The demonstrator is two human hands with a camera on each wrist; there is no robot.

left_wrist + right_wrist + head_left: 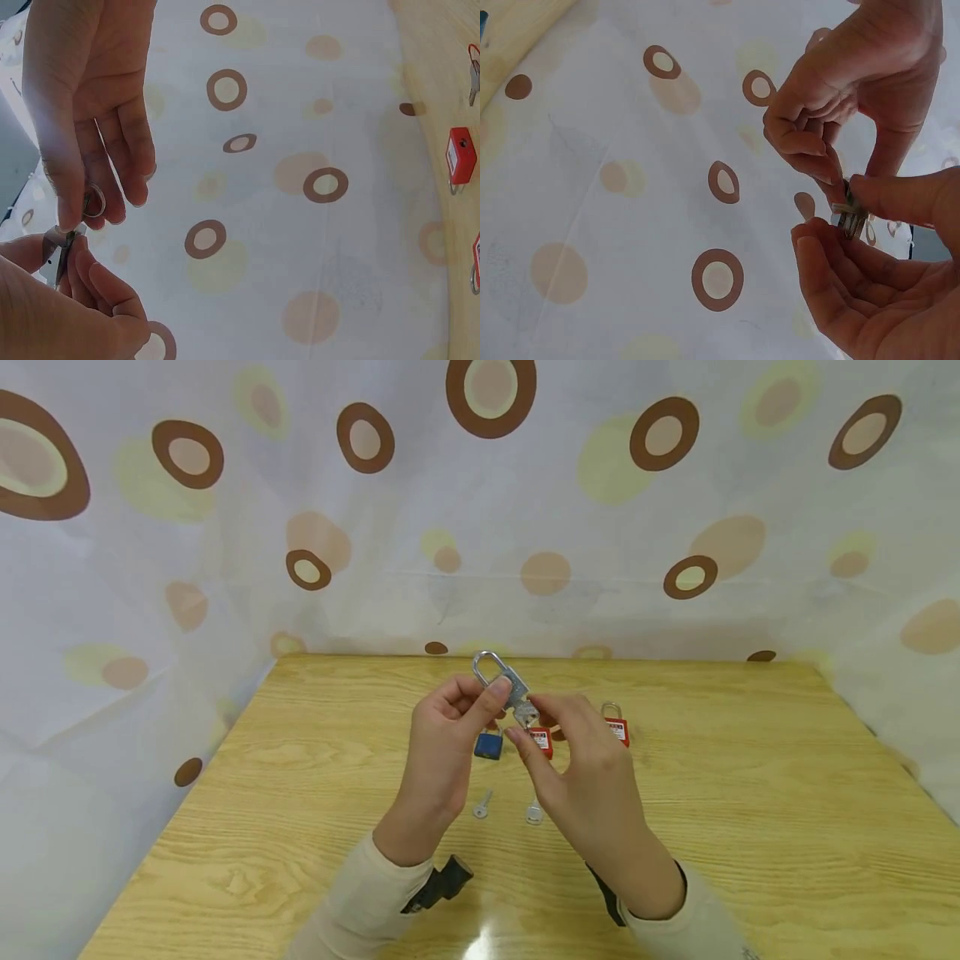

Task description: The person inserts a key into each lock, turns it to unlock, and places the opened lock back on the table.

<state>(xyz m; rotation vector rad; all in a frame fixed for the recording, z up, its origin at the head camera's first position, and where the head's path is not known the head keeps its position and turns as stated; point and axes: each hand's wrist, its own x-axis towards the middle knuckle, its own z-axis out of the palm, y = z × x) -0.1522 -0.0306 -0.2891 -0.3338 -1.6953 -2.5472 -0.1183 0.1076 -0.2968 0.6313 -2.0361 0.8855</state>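
Above the table, my left hand (442,747) holds a silver padlock (517,687) by its body, thumb on the near face. Its closed-looking shackle points up and to the left. My right hand (588,768) pinches a key (527,713) at the padlock's lower end; how far the key sits in the keyhole cannot be seen. A small key ring (97,201) hangs by the fingers of the right hand (97,97) in the left wrist view. In the right wrist view, the fingers of both hands meet around the metal and hide most of it.
Behind the hands stand a blue padlock (488,745), a red padlock (542,743) partly covered by the right hand, and another red padlock (618,731) to the right. Two loose keys, one key (482,806) and another key (534,812), lie nearer on the wooden table (300,760). A patterned cloth (480,510) hangs behind.
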